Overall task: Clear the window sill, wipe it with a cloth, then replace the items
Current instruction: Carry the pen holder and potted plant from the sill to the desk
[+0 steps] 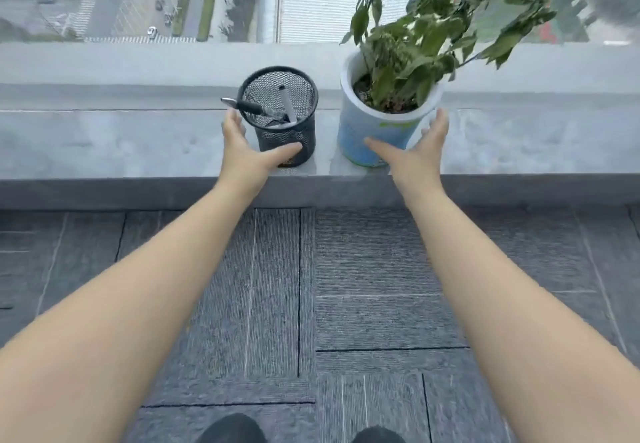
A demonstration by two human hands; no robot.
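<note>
Left to right on the window sill (138, 141): your left hand (242, 148), the mesh pen cup (282, 120), the plant pot (381, 123), your right hand (419, 151).

Your left hand is spread wide around the pen cup's left side, fingers straight up by the rim, thumb reaching across the base at the front. Thumb looks to be touching the mesh; can't tell if the fingers are in contact. No closed grip.

Pen cup is black wire mesh, upright, near the sill's front edge. Inside: a dark pen (242, 105) leaning left, its silvery end sticking out over the rim toward your fingers, and a white marker (287, 104) tilted, dark cap up toward the window. Some grey clutter at the bottom, too blurred to identify.

Plant pot sits just right of the cup, small gap between them. White and blue cylinder, upright or tilted slightly. Holds soil and a droopy green plant (433, 33) whose stems lean right; the leaf tips at top right are motion-blurred. Printing on the pot isn't readable.

Your right hand is also wide open, thumb against the pot's lower front, fingers up along its right side. Fingertip contact is hidden behind the pot wall.

Below the sill: grey carpet tiles (346, 304), two dark shoe tips (232, 428) cut off by the bottom edge.
</note>
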